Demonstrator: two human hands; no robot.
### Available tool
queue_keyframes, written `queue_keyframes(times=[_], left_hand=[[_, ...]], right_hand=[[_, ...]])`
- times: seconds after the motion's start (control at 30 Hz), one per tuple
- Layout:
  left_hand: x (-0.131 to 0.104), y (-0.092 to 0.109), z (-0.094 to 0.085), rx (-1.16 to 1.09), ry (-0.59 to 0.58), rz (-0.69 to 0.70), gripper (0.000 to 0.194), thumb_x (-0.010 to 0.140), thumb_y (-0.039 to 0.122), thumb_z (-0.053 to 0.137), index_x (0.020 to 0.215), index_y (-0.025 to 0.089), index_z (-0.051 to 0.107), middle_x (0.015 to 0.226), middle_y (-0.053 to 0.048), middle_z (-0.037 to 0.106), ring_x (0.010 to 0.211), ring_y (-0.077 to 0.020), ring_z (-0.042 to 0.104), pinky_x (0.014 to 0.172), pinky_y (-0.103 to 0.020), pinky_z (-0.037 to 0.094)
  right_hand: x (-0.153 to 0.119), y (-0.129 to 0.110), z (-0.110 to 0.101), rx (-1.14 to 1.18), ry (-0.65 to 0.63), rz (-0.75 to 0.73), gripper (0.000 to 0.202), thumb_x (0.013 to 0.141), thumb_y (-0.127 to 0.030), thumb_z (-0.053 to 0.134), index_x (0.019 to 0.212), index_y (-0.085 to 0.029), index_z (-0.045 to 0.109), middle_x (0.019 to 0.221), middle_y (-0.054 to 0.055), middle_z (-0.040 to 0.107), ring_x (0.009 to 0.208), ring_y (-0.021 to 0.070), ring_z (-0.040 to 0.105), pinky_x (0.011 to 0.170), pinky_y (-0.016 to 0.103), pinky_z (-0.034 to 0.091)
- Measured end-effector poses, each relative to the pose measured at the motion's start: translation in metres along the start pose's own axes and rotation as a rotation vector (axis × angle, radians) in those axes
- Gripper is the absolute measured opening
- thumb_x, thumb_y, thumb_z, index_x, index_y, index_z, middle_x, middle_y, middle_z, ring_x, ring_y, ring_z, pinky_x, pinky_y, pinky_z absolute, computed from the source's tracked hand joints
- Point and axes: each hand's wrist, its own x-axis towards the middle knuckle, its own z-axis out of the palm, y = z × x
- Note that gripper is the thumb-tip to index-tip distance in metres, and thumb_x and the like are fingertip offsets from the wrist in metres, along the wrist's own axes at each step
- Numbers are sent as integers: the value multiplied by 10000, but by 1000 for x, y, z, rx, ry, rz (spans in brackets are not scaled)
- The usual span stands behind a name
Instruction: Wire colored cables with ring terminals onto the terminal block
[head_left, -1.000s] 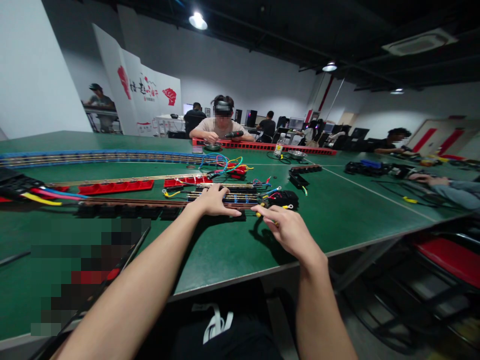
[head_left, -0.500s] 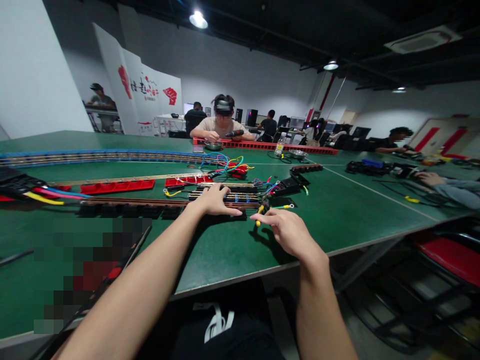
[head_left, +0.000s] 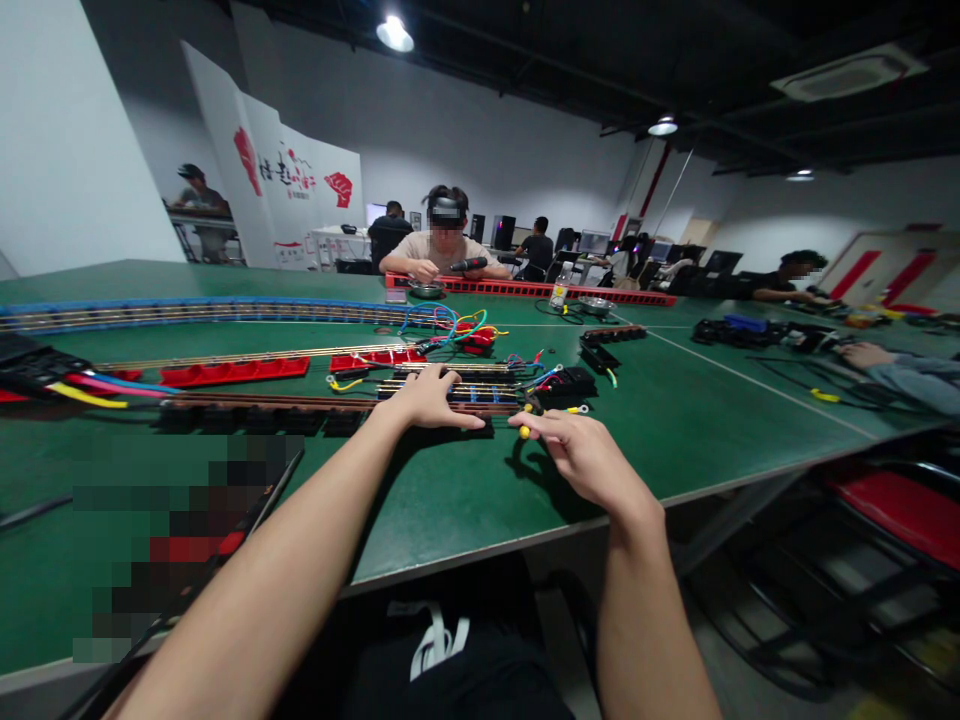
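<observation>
My left hand (head_left: pixel 429 398) lies with fingers spread across the long dark track of metal strips (head_left: pixel 315 402), its thumb pointing right along the near edge. To its right, my right hand (head_left: pixel 579 447) is closed around a yellow-handled tool (head_left: pixel 526 430) with a dark head, whose exact kind I cannot make out. The tool's head is at the track's right end. Close behind it lies a black housing (head_left: pixel 576 382) with coloured wires running to the track. A ring terminal (head_left: pixel 583 409) pokes out just above my right hand.
A curved blue track (head_left: pixel 247 308) and red supports (head_left: pixel 236 372) lie farther back on the green table (head_left: pixel 465 500). Loose coloured wires (head_left: pixel 457 325) lie behind my left hand. Across the table a person (head_left: pixel 446 245) works by a long red strip (head_left: pixel 555 290). A stool (head_left: pixel 900 510) stands at right.
My right hand has shifted slightly right with the tool. The black housing behind it has tipped down and sits lower, flatter. My left hand stays where it was.
</observation>
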Motion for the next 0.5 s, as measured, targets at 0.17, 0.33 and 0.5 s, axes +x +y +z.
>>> queue_keyframes(times=[0.17, 0.33, 0.5], left_hand=[[0, 0, 0, -3, 5, 21, 1158, 552, 980, 401, 1386, 180, 473, 1500, -209, 320, 1350, -402, 349, 1093, -526, 311], [-1, 1, -1, -12, 5, 16, 1148, 550, 977, 408, 1382, 189, 475, 1491, -205, 333, 1347, -407, 352, 1091, -548, 304], [-1, 2, -2, -14, -7, -1, 1140, 552, 972, 415, 1392, 203, 462, 1513, -193, 305, 1351, -407, 348, 1095, -531, 301]], right_hand=[[-1, 1, -2, 124, 47, 23, 471, 874, -112, 478, 1292, -279, 617, 998, 29, 735, 842, 155, 667, 789, 258, 489], [0, -2, -4, 240, 106, 94, 460, 819, -171, 590, 1267, -267, 632, 893, -11, 737, 758, 130, 668, 699, 214, 490], [4, -9, -3, 301, 246, 185, 387, 844, -255, 598, 1226, -235, 655, 805, -14, 727, 619, 117, 650, 587, 201, 481]])
